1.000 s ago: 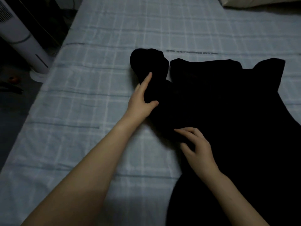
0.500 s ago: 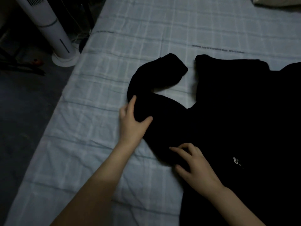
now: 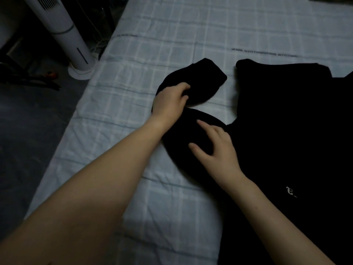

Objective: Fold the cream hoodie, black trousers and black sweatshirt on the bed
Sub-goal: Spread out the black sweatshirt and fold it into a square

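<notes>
Dimly lit throughout. Upper left of frame: white tower fan upright on dark floor, with a small orange object near its base. Bed with a pale checked sheet fills the middle and top. Left forearm enters from lower left. Left hand at centre, fingers curled into the black sleeve, gripping a bunch of cloth where the sleeve bends. Cuff end lies doubled back toward upper centre, with a strip of sheet between it and the garment body. Right hand just below and right of the left, fingers spread and fairly straight, resting on the sleeve near the shoulder, holding nothing. Black sweatshirt lies spread on the sheet across the right half, running off the right and bottom edges. Small white mark on the cloth, lower right.
</notes>
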`<act>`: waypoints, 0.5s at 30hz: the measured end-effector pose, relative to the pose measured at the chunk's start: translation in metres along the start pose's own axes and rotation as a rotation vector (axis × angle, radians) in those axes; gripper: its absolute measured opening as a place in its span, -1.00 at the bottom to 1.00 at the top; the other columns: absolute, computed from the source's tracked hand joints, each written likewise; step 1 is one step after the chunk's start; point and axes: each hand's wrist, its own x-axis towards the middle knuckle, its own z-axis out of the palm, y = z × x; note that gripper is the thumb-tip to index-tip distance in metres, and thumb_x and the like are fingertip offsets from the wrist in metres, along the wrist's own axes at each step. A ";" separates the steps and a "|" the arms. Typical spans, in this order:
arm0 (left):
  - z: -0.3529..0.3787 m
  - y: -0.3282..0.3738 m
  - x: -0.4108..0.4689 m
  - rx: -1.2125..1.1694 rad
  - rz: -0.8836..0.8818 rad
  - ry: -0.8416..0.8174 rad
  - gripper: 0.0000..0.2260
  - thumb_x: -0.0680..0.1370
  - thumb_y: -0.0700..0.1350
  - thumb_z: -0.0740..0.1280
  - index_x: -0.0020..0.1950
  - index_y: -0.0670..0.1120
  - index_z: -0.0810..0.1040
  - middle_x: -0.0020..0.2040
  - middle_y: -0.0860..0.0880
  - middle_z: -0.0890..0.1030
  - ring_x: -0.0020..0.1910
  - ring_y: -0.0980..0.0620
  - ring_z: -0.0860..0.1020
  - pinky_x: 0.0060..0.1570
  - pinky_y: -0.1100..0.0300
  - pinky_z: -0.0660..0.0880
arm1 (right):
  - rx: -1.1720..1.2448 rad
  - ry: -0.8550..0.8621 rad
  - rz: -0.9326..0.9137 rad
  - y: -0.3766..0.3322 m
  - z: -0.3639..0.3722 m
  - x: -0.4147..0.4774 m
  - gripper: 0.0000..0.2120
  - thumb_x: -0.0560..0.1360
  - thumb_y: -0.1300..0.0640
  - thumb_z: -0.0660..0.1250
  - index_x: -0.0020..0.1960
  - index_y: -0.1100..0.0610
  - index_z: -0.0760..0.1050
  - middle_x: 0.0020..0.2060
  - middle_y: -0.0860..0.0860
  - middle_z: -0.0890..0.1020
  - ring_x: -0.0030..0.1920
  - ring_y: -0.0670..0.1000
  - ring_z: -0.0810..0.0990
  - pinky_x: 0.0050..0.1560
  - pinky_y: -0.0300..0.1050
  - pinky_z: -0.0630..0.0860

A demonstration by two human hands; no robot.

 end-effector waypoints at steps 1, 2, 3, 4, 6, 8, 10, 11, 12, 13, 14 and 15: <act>-0.006 -0.006 -0.001 -0.136 -0.065 0.107 -0.74 0.55 -0.15 0.34 0.24 -0.09 0.59 0.14 -0.04 0.66 0.14 -0.05 0.60 0.15 0.11 0.50 | -0.069 -0.037 -0.012 -0.004 0.009 0.006 -0.40 0.49 -0.09 0.40 0.49 -0.12 0.32 0.29 -0.07 0.46 0.27 -0.02 0.35 0.30 -0.24 0.26; -0.014 -0.014 -0.003 -0.285 -0.143 0.235 -0.79 0.53 -0.19 0.36 0.15 -0.15 0.64 0.06 -0.04 0.68 0.06 0.00 0.63 0.12 0.20 0.50 | -0.118 -0.073 -0.011 -0.007 0.016 0.009 -0.38 0.48 -0.10 0.39 0.50 -0.13 0.30 0.34 -0.07 0.44 0.30 0.01 0.32 0.34 -0.16 0.26; -0.024 -0.023 -0.005 -0.416 -0.223 0.364 -0.83 0.52 -0.24 0.37 0.08 -0.20 0.65 -0.01 -0.04 0.68 -0.04 0.05 0.63 0.06 0.30 0.50 | -0.138 -0.096 0.000 -0.009 0.021 0.009 -0.37 0.48 -0.12 0.38 0.51 -0.15 0.29 0.37 -0.08 0.41 0.32 0.04 0.30 0.38 -0.08 0.26; -0.035 -0.034 -0.011 -0.514 -0.307 0.465 -0.86 0.51 -0.28 0.38 0.05 -0.24 0.65 -0.07 -0.05 0.67 -0.10 0.08 0.61 0.00 0.37 0.49 | -0.129 -0.104 0.005 -0.011 0.023 0.007 -0.38 0.48 -0.13 0.38 0.50 -0.16 0.29 0.39 -0.10 0.40 0.33 0.04 0.29 0.39 -0.03 0.27; -0.053 -0.055 -0.027 -0.644 -0.467 0.530 -0.86 0.51 -0.32 0.38 0.05 -0.27 0.62 -0.09 -0.09 0.64 -0.12 0.08 0.59 -0.01 0.32 0.52 | -0.075 -0.087 -0.043 -0.011 0.021 -0.001 -0.39 0.47 -0.15 0.36 0.49 -0.17 0.31 0.38 -0.13 0.41 0.33 0.00 0.31 0.38 -0.09 0.27; -0.060 -0.075 -0.051 -0.657 -0.595 0.494 -0.82 0.51 -0.31 0.38 0.11 -0.26 0.59 -0.07 -0.16 0.63 -0.09 0.03 0.58 0.05 0.17 0.55 | -0.074 -0.083 -0.113 -0.011 0.018 -0.010 -0.40 0.45 -0.18 0.33 0.47 -0.17 0.33 0.35 -0.16 0.42 0.33 -0.06 0.34 0.34 -0.20 0.25; -0.060 -0.088 -0.074 -0.595 -0.701 0.429 -0.67 0.51 -0.25 0.41 0.26 -0.22 0.51 0.04 -0.17 0.62 -0.04 -0.01 0.60 0.09 0.16 0.53 | -0.099 -0.105 -0.172 -0.011 0.020 -0.016 -0.40 0.44 -0.15 0.34 0.46 -0.14 0.35 0.35 -0.15 0.43 0.35 -0.07 0.36 0.34 -0.24 0.24; -0.059 -0.091 -0.082 -0.564 -0.722 0.393 -0.56 0.50 -0.21 0.44 0.35 -0.17 0.43 0.14 -0.15 0.59 0.03 -0.02 0.59 0.09 0.21 0.51 | -0.102 -0.121 -0.196 -0.012 0.022 -0.018 -0.39 0.44 -0.11 0.38 0.46 -0.11 0.35 0.35 -0.13 0.43 0.36 -0.07 0.36 0.35 -0.26 0.23; -0.060 -0.092 -0.086 -0.534 -0.694 0.351 -0.45 0.49 -0.17 0.46 0.43 -0.11 0.33 0.27 -0.14 0.52 0.13 -0.02 0.55 0.13 0.24 0.47 | -0.096 -0.136 -0.217 -0.013 0.027 -0.018 -0.39 0.44 -0.06 0.42 0.46 -0.09 0.36 0.36 -0.12 0.43 0.38 -0.06 0.36 0.37 -0.29 0.20; -0.060 -0.094 -0.088 -0.466 -0.601 0.305 -0.36 0.49 -0.14 0.47 0.49 -0.05 0.26 0.36 -0.14 0.43 0.24 -0.04 0.49 0.22 0.20 0.43 | -0.088 -0.149 -0.234 -0.015 0.032 -0.017 -0.38 0.44 0.00 0.45 0.47 -0.06 0.37 0.37 -0.10 0.43 0.39 -0.06 0.36 0.38 -0.33 0.18; -0.061 -0.094 -0.085 -0.334 -0.451 0.255 -0.31 0.48 -0.12 0.47 0.53 -0.01 0.21 0.42 -0.15 0.34 0.33 -0.07 0.41 0.32 0.12 0.39 | -0.082 -0.158 -0.249 -0.017 0.038 -0.015 -0.37 0.43 0.04 0.47 0.47 -0.04 0.38 0.37 -0.08 0.44 0.39 -0.06 0.36 0.38 -0.36 0.15; -0.062 -0.094 -0.079 -0.166 -0.268 0.204 -0.30 0.47 -0.12 0.47 0.54 0.01 0.21 0.45 -0.17 0.29 0.39 -0.11 0.35 0.38 0.03 0.34 | -0.076 -0.160 -0.261 -0.020 0.043 -0.011 -0.37 0.43 0.07 0.48 0.46 -0.02 0.39 0.36 -0.08 0.45 0.39 -0.07 0.37 0.39 -0.38 0.14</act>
